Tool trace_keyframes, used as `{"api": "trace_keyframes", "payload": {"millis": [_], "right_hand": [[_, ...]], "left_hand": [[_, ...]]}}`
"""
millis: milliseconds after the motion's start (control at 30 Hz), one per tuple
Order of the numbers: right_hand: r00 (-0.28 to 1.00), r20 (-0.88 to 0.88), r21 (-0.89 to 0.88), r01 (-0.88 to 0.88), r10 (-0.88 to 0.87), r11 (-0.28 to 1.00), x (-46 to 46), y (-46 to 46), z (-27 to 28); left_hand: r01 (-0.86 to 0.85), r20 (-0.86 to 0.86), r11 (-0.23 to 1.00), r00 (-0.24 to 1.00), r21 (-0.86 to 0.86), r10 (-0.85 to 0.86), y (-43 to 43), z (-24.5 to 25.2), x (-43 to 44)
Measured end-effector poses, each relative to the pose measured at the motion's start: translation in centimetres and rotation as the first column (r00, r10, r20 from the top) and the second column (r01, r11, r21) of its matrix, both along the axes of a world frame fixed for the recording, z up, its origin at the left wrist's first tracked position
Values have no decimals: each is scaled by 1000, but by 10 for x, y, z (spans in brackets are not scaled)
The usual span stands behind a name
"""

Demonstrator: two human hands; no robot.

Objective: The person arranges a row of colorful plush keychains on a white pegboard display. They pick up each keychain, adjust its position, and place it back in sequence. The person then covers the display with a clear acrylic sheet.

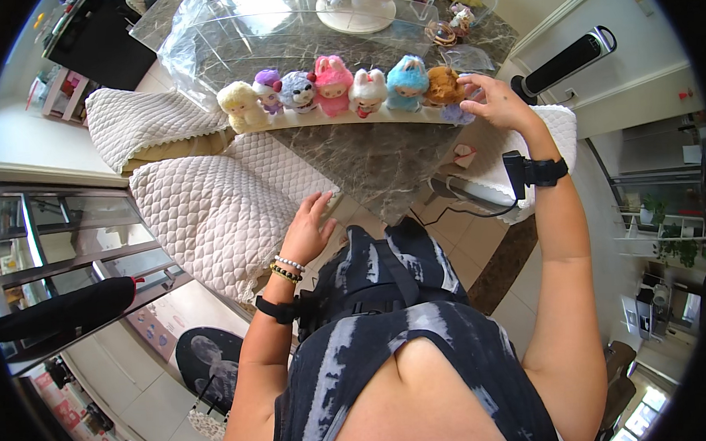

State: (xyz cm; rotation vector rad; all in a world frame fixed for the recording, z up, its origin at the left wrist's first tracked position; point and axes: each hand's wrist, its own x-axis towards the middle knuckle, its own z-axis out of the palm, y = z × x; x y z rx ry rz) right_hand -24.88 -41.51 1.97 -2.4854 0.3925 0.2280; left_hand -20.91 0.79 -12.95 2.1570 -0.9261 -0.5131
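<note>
A row of plush dolls stands along a pale ledge on the marble table: a cream one, a small purple-haired one, a grey one, a pink one, a white one, a blue one and a brown one. My right hand is at the row's right end, its fingertips by the brown doll and a small lavender plush; whether they grip either is unclear. My left hand hangs with fingers apart near a quilted chair cover, holding nothing.
Behind the dolls lie clear plastic sheeting, a round white stand and small trinkets. Quilted chairs stand at the left, another at the right. A black tower appliance is beyond the table's right side.
</note>
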Motion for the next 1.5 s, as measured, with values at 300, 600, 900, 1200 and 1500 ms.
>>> {"api": "trace_keyframes", "payload": {"millis": [300, 600, 900, 1200, 1500], "right_hand": [[988, 65, 5, -140, 139, 990, 54, -26, 17], [935, 138, 121, -343, 327, 931, 103, -53, -2], [931, 117, 262, -364, 345, 894, 102, -87, -21], [932, 122, 246, -360, 340, 900, 106, -104, -31], [908, 53, 318, -409, 415, 855, 147, -96, -30]], "left_hand": [[-165, 118, 985, 979, -42, 169, -49, 14, 39], [-349, 554, 923, 806, 159, 209, -112, 45, 164], [-417, 620, 860, 768, 293, 161, -126, 49, 174], [-567, 525, 818, 728, 98, 442, -133, 40, 127], [-575, -155, 810, 795, 118, 587, -190, -55, 62]]}}
